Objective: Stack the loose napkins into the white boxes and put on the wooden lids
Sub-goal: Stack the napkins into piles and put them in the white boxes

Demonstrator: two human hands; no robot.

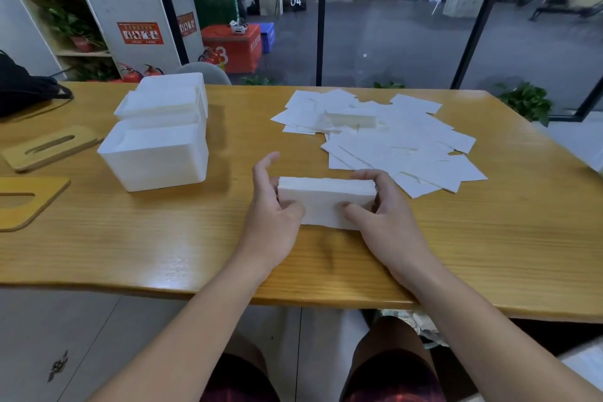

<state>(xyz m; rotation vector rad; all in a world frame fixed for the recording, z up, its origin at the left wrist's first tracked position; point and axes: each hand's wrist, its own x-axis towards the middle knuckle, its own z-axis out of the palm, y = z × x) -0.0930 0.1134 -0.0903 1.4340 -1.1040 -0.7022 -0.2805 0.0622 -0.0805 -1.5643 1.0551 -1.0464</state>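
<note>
A thick stack of white napkins (326, 197) stands on its long edge on the wooden table (163, 238) in front of me. My left hand (272, 206) grips its left end and my right hand (381, 206) grips its right end, thumbs on the near face. Loose napkins (391, 140) lie spread over the far right of the table, with a small stack (350, 119) among them. Two white boxes stand at the left: the near box (156, 157) and the far box (166, 99), both holding napkins. Two wooden lids lie at the left edge, one lid (49, 147) behind the other lid (26, 202).
A black bag (26, 88) sits at the far left corner of the table. A grey chair back (205, 72) shows behind the boxes. Glass walls and plants stand beyond the table's far edge. My knees are under the near edge.
</note>
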